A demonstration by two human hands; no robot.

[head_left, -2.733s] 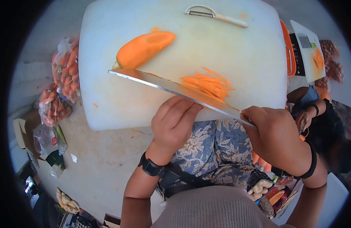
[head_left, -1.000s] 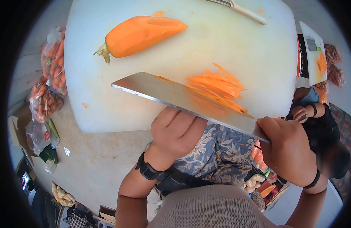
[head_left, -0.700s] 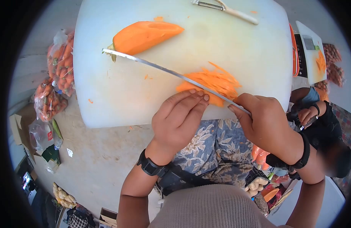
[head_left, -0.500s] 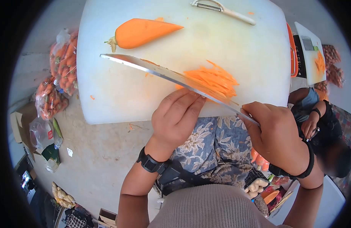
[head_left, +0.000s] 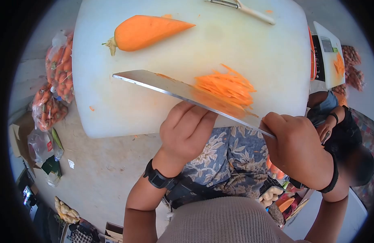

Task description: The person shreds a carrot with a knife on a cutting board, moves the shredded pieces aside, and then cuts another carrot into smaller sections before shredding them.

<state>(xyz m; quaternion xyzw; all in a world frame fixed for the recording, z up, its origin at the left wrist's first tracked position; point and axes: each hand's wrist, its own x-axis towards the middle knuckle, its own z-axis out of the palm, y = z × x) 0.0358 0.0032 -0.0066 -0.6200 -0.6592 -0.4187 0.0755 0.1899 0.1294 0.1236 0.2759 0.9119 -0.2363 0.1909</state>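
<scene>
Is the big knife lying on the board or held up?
Held: the right hand grips the knife, its blade tilted over the carrot strips.

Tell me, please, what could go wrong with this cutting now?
1. The left hand rests its fingers against the knife that the right hand grips; a slip could cut them.
2. The carrot strips sit close to the cutting board's near edge and might fall off.

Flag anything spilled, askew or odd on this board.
Nothing damaged. A stray carrot scrap lies on the cutting board near its left edge, apart from the shredded carrot pile. The knife in the right hand is tilted, leaning over that pile.
</scene>
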